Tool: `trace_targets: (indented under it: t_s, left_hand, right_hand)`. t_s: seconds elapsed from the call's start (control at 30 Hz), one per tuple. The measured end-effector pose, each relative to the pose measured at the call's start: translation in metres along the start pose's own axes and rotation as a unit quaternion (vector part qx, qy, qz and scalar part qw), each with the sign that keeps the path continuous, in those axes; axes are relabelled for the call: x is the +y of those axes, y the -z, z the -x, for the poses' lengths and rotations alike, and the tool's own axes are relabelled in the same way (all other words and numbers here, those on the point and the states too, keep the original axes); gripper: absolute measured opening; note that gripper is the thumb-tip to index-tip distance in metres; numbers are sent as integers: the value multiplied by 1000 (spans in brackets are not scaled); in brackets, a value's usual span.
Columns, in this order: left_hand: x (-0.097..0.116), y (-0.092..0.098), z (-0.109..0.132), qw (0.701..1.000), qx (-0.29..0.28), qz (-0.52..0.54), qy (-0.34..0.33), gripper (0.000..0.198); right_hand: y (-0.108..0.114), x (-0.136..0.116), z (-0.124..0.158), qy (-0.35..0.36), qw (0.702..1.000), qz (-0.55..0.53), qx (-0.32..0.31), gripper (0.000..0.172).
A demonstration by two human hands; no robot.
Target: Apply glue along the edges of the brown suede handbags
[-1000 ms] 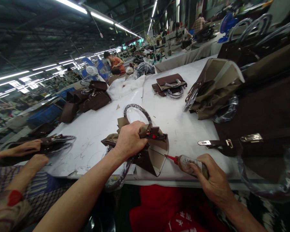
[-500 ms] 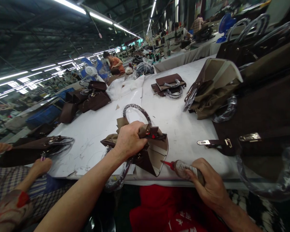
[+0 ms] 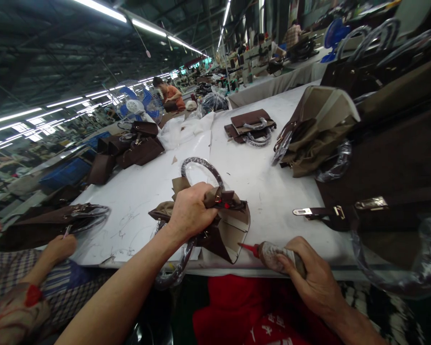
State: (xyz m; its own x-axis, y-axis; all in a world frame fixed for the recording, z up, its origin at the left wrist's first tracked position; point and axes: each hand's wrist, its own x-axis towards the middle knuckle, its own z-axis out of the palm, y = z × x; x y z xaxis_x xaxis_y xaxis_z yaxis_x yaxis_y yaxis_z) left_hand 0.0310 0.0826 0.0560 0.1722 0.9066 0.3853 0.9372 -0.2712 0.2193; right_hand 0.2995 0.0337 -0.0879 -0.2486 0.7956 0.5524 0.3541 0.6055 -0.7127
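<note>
My left hand is closed round the gathered lining of a small brown handbag on the white table. The bag's pale inner side faces right, and its plastic-wrapped handle arches up behind my hand. In my right hand lies a squeeze bottle with a dirty grey body and a thin red nozzle. The nozzle points left, its tip at the edge of the bag's pale panel; whether it touches cannot be seen. My right fingers wrap the bottle's rear end.
Brown handbags are piled at the right, with an open bag beside them. A flat brown bag rests at the back of the table. At left a co-worker's hand holds a thin tool over another bag.
The handbag and my left hand have shifted slightly down. The bottle's nozzle tip has dropped a little along the panel edge. The co-worker's far hand has drawn back to the left.
</note>
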Motion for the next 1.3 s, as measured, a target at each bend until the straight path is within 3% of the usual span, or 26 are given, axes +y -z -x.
trace_targets:
  t_s: [0.07, 0.23, 0.4, 0.53, 0.7, 0.87, 1.0, 1.17, 1.3]
  left_hand:
    - [-1, 0, 2, 1000, 8, 7, -8, 11]
    - [-2, 0, 6, 999, 21, 18, -18, 10]
    - [-2, -2, 6, 999, 24, 16, -19, 11]
    - [-2, -2, 6, 999, 26, 28, -16, 10]
    - [0, 2, 13, 999, 25, 42, -5, 8]
    - [1, 12, 25, 999, 30, 40, -3, 8]
    - [2, 19, 33, 999, 29, 43, 6, 8]
    - [3, 22, 37, 998, 28, 49, 14, 6]
    - [3, 23, 39, 998, 27, 49, 20, 7]
  right_hand:
    - [0, -1, 2, 9, 1000, -12, -16, 12]
    - [-2, 3, 3, 24, 998, 24, 44, 8]
    - [-1, 1, 6, 16, 999, -19, -20, 12]
    - [0, 4, 6, 15, 999, 18, 42, 7]
    - [1, 4, 5, 31, 999, -23, -37, 9]
    - [3, 7, 1, 17, 1000, 12, 21, 8]
    - [6, 5, -1, 6, 999, -25, -45, 12]
    - [4, 0, -1, 0, 1000, -7, -1, 10]
    - [2, -1, -2, -3, 998, -25, -52, 15]
